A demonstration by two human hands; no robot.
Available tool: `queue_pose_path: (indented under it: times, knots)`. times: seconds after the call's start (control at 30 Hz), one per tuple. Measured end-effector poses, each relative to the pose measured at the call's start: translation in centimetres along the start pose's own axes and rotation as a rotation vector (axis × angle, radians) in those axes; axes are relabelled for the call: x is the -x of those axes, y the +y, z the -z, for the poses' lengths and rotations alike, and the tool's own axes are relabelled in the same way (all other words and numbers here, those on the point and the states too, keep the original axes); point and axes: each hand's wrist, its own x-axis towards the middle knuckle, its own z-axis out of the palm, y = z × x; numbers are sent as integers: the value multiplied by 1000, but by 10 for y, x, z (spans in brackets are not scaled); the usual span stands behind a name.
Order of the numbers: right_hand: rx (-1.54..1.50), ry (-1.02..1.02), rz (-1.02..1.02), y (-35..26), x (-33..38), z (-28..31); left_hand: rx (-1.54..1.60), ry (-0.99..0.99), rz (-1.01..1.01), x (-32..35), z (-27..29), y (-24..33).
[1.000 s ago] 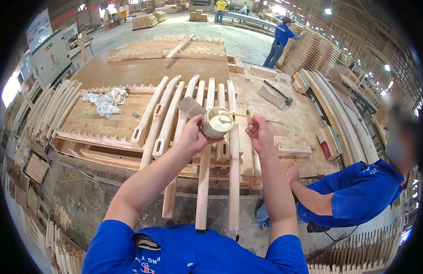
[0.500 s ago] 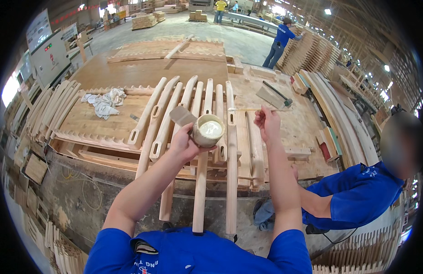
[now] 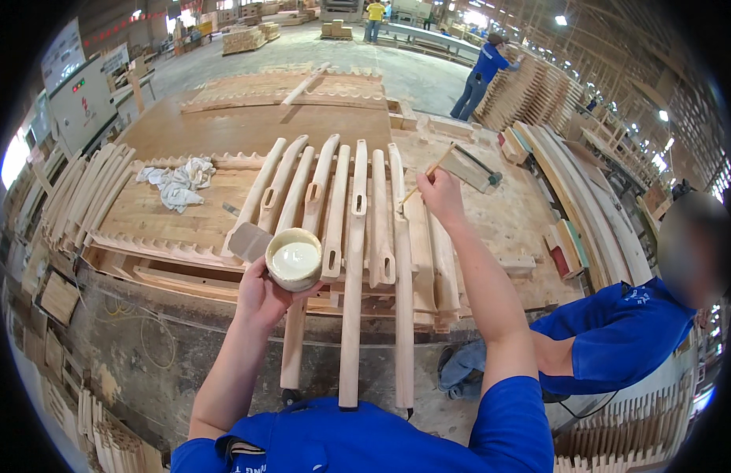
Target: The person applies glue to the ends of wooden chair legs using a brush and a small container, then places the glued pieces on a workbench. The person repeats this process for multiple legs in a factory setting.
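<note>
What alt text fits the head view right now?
Left hand holds a small bowl of white glue; right hand holds a thin stick over curved wooden parts laid side by side on a workbench.

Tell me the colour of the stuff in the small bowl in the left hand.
Creamy white, in the bowl; the head view shows it.
</note>
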Motion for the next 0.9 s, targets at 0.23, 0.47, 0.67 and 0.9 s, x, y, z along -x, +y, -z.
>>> queue_pose_path:
  times: [0.23, 0.47, 0.67, 0.9]
  knots:
    - [137, -96, 109, -14, -2, -5, 36, 37, -27, 11, 17, 6]
    - [260, -175, 209, -13, -8, -20, 41, 0, -5, 14, 26, 6]
    - [225, -392, 131, -21, -18, -15, 37, -8, -9, 19, 25, 4]
    - [151, -307, 126, -23, -21, -17, 21, 22, -24, 20, 24, 2]
